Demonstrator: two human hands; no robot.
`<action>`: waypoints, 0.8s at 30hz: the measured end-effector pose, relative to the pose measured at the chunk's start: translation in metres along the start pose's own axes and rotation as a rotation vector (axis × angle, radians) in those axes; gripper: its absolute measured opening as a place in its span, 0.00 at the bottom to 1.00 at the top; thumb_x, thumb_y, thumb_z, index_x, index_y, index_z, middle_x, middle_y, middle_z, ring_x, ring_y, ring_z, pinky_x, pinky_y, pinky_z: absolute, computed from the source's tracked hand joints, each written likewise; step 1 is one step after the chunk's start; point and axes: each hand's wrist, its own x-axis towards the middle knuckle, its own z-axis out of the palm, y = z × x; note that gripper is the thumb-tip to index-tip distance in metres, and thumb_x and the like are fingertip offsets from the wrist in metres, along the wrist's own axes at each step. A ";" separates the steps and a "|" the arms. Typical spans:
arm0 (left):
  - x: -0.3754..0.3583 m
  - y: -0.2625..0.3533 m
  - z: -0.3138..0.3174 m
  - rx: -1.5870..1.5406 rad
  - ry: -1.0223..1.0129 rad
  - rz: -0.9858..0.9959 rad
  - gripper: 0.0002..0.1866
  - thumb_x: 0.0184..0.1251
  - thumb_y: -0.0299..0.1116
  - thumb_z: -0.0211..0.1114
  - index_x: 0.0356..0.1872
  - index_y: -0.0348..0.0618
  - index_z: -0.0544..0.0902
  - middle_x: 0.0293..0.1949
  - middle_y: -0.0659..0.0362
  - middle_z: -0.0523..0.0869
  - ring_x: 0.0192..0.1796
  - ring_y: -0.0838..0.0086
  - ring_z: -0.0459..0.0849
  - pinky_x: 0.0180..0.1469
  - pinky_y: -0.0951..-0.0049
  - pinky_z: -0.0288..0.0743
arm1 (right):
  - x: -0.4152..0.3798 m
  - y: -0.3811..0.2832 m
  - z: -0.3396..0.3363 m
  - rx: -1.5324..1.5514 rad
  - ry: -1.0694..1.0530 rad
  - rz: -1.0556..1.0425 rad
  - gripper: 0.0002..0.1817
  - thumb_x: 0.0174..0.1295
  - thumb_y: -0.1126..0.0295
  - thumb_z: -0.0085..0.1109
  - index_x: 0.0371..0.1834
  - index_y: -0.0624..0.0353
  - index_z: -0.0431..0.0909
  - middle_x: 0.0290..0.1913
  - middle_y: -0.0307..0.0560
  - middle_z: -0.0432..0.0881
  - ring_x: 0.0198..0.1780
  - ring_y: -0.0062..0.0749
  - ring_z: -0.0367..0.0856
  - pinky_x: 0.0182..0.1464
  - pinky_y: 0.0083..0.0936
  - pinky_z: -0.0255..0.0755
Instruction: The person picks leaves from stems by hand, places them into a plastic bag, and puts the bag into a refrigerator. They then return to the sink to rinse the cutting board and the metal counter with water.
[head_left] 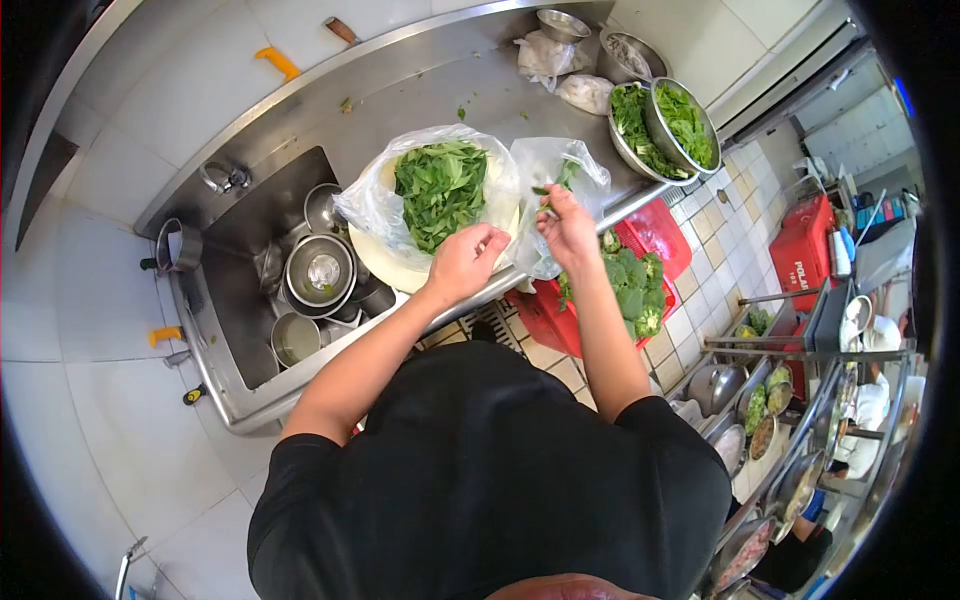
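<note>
Steel counter (425, 95): one leaf heap (440, 190) in one open bag (372, 205) near the front edge, long axis running away from it, just beyond the nearer left hand (465, 265), fingertips close together, contents cannot be told; right hand (572, 235) pinches one green piece (541, 190); two bowls of greens, right end
</note>
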 end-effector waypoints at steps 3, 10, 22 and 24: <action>-0.006 -0.006 -0.005 -0.105 -0.090 -0.145 0.13 0.74 0.39 0.60 0.38 0.38 0.82 0.24 0.63 0.83 0.24 0.82 0.79 0.30 0.76 0.75 | -0.016 0.041 0.026 -0.009 0.018 -0.011 0.09 0.70 0.60 0.60 0.41 0.54 0.77 0.35 0.38 0.81 0.30 0.22 0.77 0.32 0.20 0.73; -0.059 -0.032 -0.053 -0.490 -0.058 -0.314 0.09 0.76 0.33 0.57 0.37 0.39 0.80 0.24 0.65 0.79 0.24 0.83 0.76 0.29 0.80 0.71 | -0.059 0.053 0.079 -0.171 -0.139 0.088 0.18 0.71 0.57 0.59 0.52 0.61 0.78 0.40 0.43 0.83 0.36 0.27 0.82 0.39 0.22 0.76; -0.061 -0.007 -0.101 -0.536 0.160 -0.071 0.07 0.77 0.32 0.56 0.40 0.41 0.79 0.26 0.66 0.76 0.28 0.84 0.72 0.32 0.81 0.69 | -0.078 0.070 0.140 -0.476 -0.444 -0.230 0.15 0.69 0.62 0.61 0.48 0.62 0.86 0.43 0.43 0.85 0.41 0.20 0.78 0.47 0.21 0.72; -0.055 -0.005 -0.097 -0.420 0.216 -0.118 0.07 0.75 0.29 0.56 0.39 0.38 0.79 0.25 0.65 0.78 0.26 0.84 0.73 0.29 0.79 0.68 | -0.067 0.074 0.149 -0.496 -0.388 -0.319 0.14 0.70 0.63 0.61 0.45 0.64 0.86 0.40 0.43 0.86 0.40 0.20 0.78 0.44 0.20 0.72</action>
